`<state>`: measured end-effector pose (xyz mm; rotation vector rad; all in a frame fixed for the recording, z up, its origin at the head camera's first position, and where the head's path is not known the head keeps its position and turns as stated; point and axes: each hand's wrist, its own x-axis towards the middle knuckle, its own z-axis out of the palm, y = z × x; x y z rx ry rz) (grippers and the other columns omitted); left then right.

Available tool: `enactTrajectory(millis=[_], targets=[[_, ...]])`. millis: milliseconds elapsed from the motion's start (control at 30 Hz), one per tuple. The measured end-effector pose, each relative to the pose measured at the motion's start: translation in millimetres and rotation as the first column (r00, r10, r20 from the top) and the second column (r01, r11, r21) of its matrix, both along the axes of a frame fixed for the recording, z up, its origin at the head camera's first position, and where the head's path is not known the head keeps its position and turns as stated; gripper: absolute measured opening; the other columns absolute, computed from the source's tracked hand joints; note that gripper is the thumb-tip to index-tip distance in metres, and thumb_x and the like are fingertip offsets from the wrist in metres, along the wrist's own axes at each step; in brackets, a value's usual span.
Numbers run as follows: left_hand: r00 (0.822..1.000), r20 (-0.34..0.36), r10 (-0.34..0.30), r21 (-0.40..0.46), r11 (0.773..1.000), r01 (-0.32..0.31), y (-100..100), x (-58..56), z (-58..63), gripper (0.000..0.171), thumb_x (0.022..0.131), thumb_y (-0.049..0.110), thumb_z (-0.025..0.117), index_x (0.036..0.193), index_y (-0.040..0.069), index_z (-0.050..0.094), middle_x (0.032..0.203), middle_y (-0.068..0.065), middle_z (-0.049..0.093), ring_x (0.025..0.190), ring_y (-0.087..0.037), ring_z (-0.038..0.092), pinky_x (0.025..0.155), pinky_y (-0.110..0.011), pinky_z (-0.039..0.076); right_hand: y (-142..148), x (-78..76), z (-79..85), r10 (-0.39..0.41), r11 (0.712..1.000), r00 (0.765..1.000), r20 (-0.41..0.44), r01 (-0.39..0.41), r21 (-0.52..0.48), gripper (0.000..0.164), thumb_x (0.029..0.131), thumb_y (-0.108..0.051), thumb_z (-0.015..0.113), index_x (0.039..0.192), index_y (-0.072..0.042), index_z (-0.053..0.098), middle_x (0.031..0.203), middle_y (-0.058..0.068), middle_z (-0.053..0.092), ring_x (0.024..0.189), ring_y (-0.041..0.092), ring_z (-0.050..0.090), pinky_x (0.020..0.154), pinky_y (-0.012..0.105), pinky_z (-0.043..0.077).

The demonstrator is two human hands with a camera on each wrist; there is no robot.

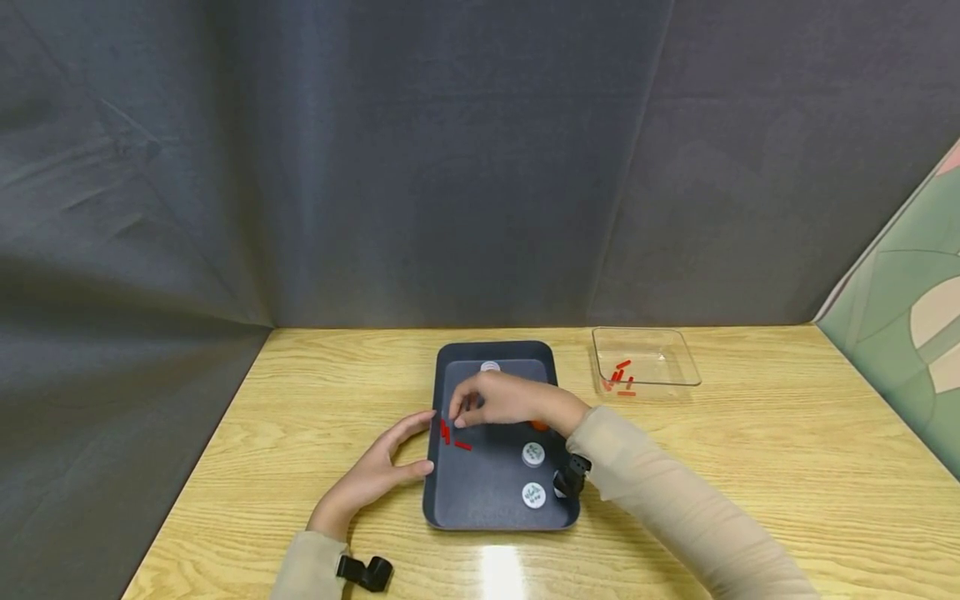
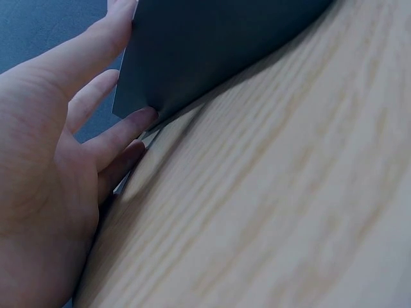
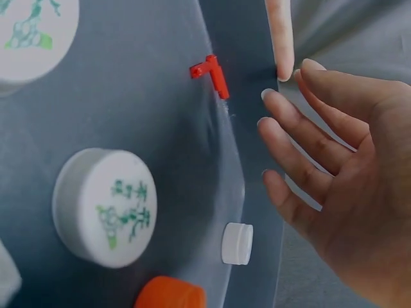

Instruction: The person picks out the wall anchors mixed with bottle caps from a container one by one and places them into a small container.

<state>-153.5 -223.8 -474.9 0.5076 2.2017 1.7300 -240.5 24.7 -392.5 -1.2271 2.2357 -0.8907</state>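
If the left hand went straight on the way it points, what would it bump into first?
The tray, most likely: the left hand points at its side, and the fingers appear to be touching it.

In the head view, the right wrist (image 1: 559, 408) hides part of an orange cap (image 1: 538, 425); a black wrist camera (image 1: 573, 475) covers much of a white cap (image 1: 558, 490). Red sticks (image 1: 617, 377) in the clear box (image 1: 652, 352) are too small to count. The left wrist view cuts off the tray (image 2: 205, 51).

The tray (image 1: 480, 500) looks smooth and matt. The box (image 1: 663, 362) is clear, glossy plastic; the counter (image 1: 787, 433), shiny grained wood.
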Motion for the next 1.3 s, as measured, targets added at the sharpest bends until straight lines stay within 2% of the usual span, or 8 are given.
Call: enactTrajectory(millis=[233, 600, 900, 1133, 1300], targets=[[1.000, -0.007, 0.000, -0.001, 1.000, 0.000, -0.1, 0.3, -0.7, 0.068, 0.093, 0.012, 0.071, 0.153, 0.020, 0.038, 0.154, -0.005, 0.040, 0.145, -0.025, 0.028, 0.114, -0.054, 0.017, -2.6, -2.6, -7.6, -0.009, 0.998, 0.999, 0.048, 0.007, 0.058, 0.011, 0.093, -0.012, 0.071, 0.103, -0.011, 0.073, 0.093, -0.010, 0.067, 0.085, 0.007, 0.061, 0.077, 0.024, 0.051], [1.000, 0.006, 0.011, -0.009, 1.000, -0.011, 1.2, 0.3, 0.0, 0.069, 0.092, 0.013, 0.071, 0.153, 0.018, 0.038, 0.154, -0.005, 0.040, 0.144, -0.025, 0.029, 0.115, -0.052, 0.018, -5.6, -6.4, -20.2, 0.002, 0.999, 0.991, 0.136, -0.009, 0.052, 0.012, 0.088, -0.004, 0.073, 0.100, -0.007, 0.074, 0.086, -0.004, 0.068, 0.076, 0.006, 0.060, 0.068, 0.022, 0.050], [1.000, -0.013, 0.001, 0.001, 1.000, -0.001, 0.5, -0.5, -0.4, 0.069, 0.093, 0.011, 0.070, 0.153, 0.016, 0.037, 0.153, -0.007, 0.040, 0.144, -0.028, 0.030, 0.115, -0.054, 0.018, -8.8, -4.9, -19.5, 0.018, 0.996, 0.991, 0.132, -0.030, 0.088, 0.022, 0.082, -0.004, 0.080, 0.103, -0.008, 0.075, 0.088, 0.000, 0.064, 0.072, 0.007, 0.055, 0.065, 0.021, 0.047], [1.000, -0.017, 0.000, -0.004, 1.000, 0.000, 0.2, 0.2, 1.1, 0.069, 0.093, 0.012, 0.071, 0.153, 0.018, 0.038, 0.153, -0.005, 0.040, 0.144, -0.026, 0.030, 0.114, -0.054, 0.019, -8.9, -4.6, -21.6, 0.064, 0.990, 0.994, 0.089, -0.075, 0.117, 0.028, 0.080, -0.004, 0.082, 0.106, -0.010, 0.075, 0.092, 0.001, 0.062, 0.079, 0.010, 0.052, 0.071, 0.023, 0.045], [1.000, -0.016, -0.003, -0.016, 1.000, 0.003, 0.7, -0.3, 1.5, 0.069, 0.093, 0.012, 0.071, 0.153, 0.018, 0.038, 0.153, -0.005, 0.039, 0.144, -0.026, 0.030, 0.114, -0.054, 0.021, -9.4, -3.0, -21.5, 0.055, 0.985, 0.995, 0.082, -0.067, 0.156, 0.030, 0.080, -0.003, 0.082, 0.107, -0.013, 0.075, 0.094, 0.002, 0.059, 0.081, 0.012, 0.049, 0.073, 0.023, 0.042]])
